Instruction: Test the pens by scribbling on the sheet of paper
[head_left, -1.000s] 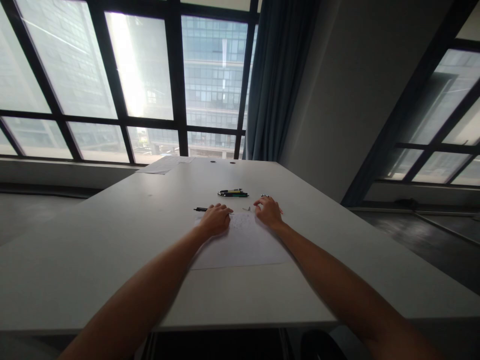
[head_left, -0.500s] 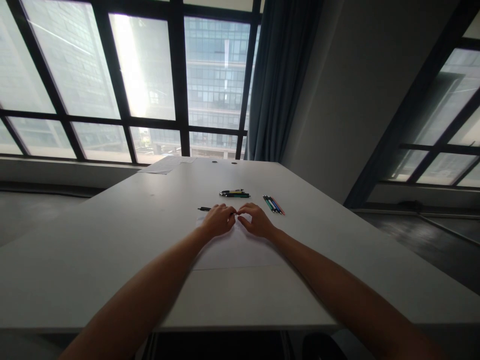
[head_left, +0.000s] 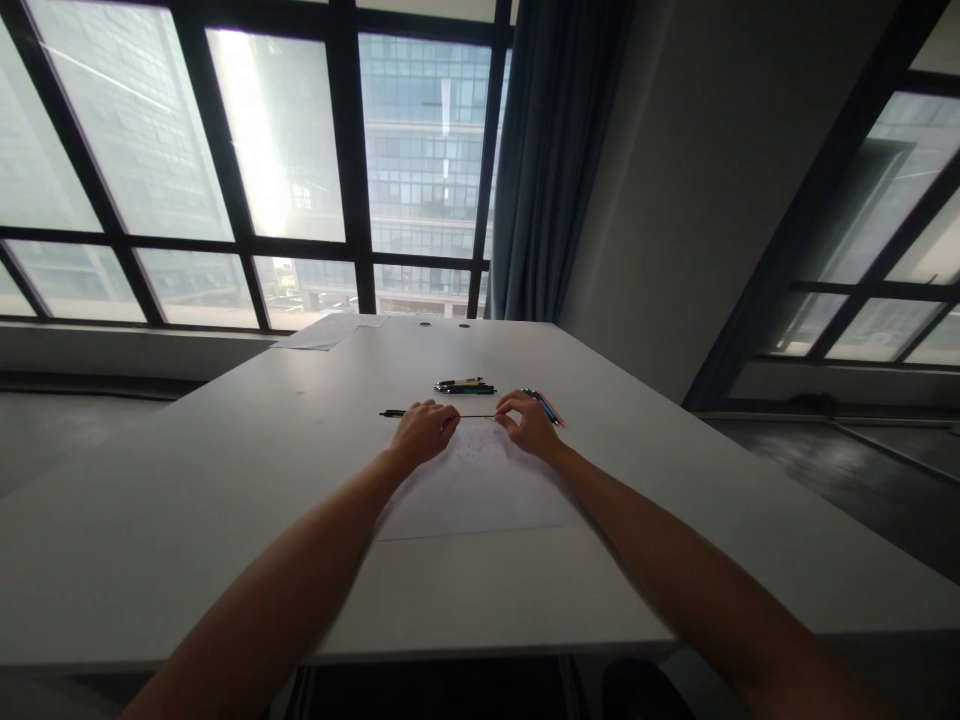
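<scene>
My left hand (head_left: 426,428) is closed around a black pen (head_left: 390,413), whose end sticks out to the left. A thin dark rod that looks like a pen refill (head_left: 477,416) stretches between my two hands. My right hand (head_left: 526,424) pinches its right end between thumb and fingertips. Whether the rod's left end sits inside the pen is hidden by my left fingers. Below both hands lies a white sheet of paper (head_left: 472,500) with faint marks near its upper part.
Several pens (head_left: 465,386) lie in a pile just beyond my hands. More coloured pens (head_left: 553,412) are partly covered by my right hand. Other papers (head_left: 319,332) lie at the far left of the white table (head_left: 225,540). Windows and a blue curtain (head_left: 536,180) stand behind.
My hands were close together and have moved apart, my right hand to the right and my left to the left. The thin rod now shows between them.
</scene>
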